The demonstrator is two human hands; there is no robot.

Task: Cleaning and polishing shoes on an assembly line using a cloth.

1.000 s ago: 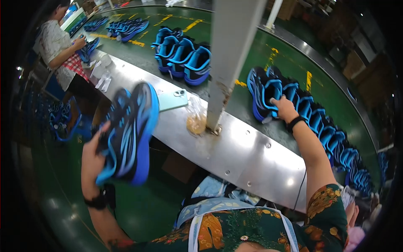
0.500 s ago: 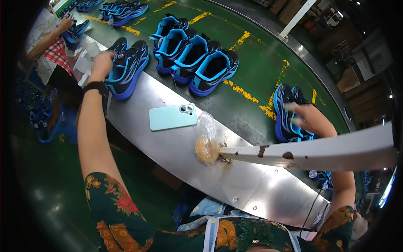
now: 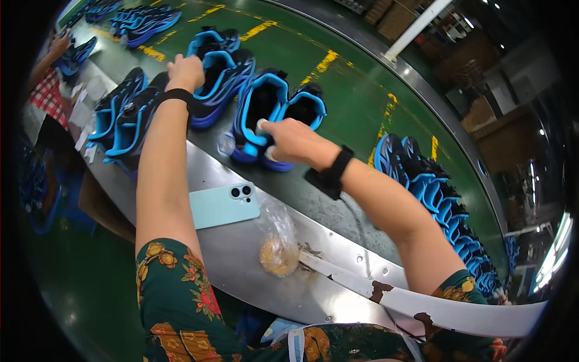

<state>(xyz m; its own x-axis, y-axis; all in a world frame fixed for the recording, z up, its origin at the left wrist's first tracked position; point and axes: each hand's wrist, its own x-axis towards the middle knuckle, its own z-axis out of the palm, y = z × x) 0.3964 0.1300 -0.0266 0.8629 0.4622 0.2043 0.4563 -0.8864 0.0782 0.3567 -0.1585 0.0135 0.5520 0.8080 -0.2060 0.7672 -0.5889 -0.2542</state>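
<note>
My left hand is closed at the left side of a black sneaker with bright blue lining and a purple-blue sole; its fingers are bent, and part of its grip is hidden. My right hand pinches the heel edge of another such sneaker, with pale coverings on its fingertips. A small clear round piece hangs beside that heel. Just right of it stands one more sneaker, partly behind my hand. A finished-looking pair sits on the metal ledge, left of my left wrist.
A mint-green phone and a clear plastic bag with something yellowish-brown lie on the metal ledge. A chipped white bar crosses the front right. More sneakers line the green belt at right and far left. Another person works at left.
My left hand has left the pair at left and moved right to the middle group. My right hand has come from the right-hand row to a middle sneaker. The view has shifted.
</note>
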